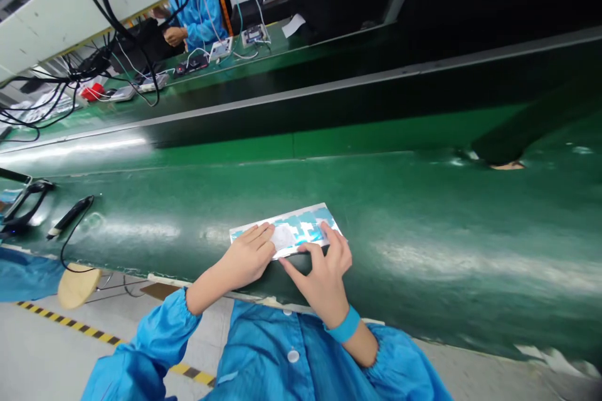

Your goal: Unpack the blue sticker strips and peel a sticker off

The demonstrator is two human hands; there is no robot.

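Observation:
A flat rectangular sheet (308, 216), white and silvery with shiny blue patches like film or stickers, lies on the green bench in front of me. Flat on its left part rests my left hand (251, 257), fingers stretched out side by side, covering that end. Over the right part is my right hand (324, 269), its fingers apart. One fingertip there touches the blue patches, while the thumb is at the sheet's near edge. I cannot make out anything held between the right fingers.
On the green bench (423, 213) at left lie a black pen-like tool (70, 216) with a cord and a black scanner-like device (28, 207). Beyond a divider, a person in blue (202, 15) works by cables and small devices. A round stool (79, 285) stands at lower left.

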